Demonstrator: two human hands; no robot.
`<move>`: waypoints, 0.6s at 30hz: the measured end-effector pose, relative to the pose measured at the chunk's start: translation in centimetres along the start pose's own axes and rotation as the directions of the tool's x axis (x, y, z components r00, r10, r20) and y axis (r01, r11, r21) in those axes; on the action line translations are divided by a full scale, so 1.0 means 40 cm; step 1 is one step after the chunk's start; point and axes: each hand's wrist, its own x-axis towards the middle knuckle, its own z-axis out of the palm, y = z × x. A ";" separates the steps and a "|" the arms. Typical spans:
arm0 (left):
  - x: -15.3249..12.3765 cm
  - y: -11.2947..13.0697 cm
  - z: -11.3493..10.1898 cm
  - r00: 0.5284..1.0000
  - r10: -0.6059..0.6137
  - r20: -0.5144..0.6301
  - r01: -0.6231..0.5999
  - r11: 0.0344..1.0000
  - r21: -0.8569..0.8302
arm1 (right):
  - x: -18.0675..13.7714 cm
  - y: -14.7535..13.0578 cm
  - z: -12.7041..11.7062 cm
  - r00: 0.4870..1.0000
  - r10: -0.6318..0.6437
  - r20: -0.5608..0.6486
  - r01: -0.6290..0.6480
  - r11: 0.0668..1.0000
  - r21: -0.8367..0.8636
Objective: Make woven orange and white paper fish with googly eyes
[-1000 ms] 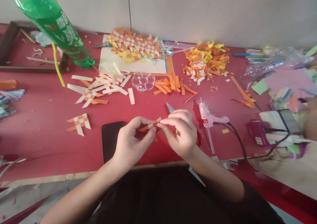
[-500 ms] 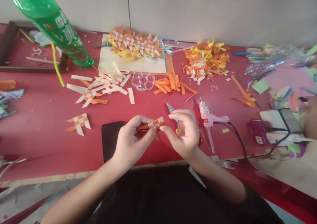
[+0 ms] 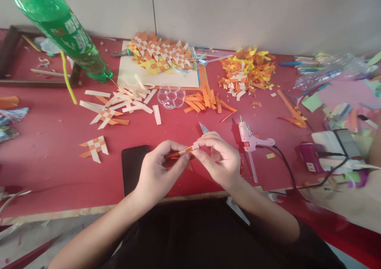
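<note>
Between my two hands is a small woven paper fish (image 3: 186,150) of orange and cream strips, seen nearly edge-on. My left hand (image 3: 162,168) pinches its left and middle part between thumb and fingers. With thumb and forefinger, my right hand (image 3: 222,158) grips its right end. Part of the piece is hidden by my fingers. Scissors (image 3: 204,128) lie behind my right hand, only their blade tip clearly showing. Left of my hands rest a black phone (image 3: 133,168) and a finished-looking woven fish (image 3: 97,148); another woven piece (image 3: 106,116) lies by the cream strips.
A pink glue gun (image 3: 250,136) with a cord lies right of my hands. Behind are cream strips (image 3: 133,100), a clear flower-shaped tray (image 3: 171,97), orange strips (image 3: 201,100), a scrap pile (image 3: 248,70) and stacked woven fish (image 3: 160,52). A green bottle (image 3: 65,35) stands back left.
My right thumb and forefinger have closed onto the right end of the woven fish, having been apart from it. My left hand keeps its hold.
</note>
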 end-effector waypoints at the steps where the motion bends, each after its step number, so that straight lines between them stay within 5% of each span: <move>1: -0.001 -0.001 0.000 1.000 0.007 0.002 -0.007 1.000 -0.002 | -0.001 0.000 -0.001 1.000 -0.006 -0.002 0.006 1.000 0.007; 18: -0.006 -0.013 -0.011 0.939 0.345 0.006 -0.336 0.911 0.238 | 0.004 -0.011 -0.023 0.955 -0.293 0.039 0.295 0.939 -0.175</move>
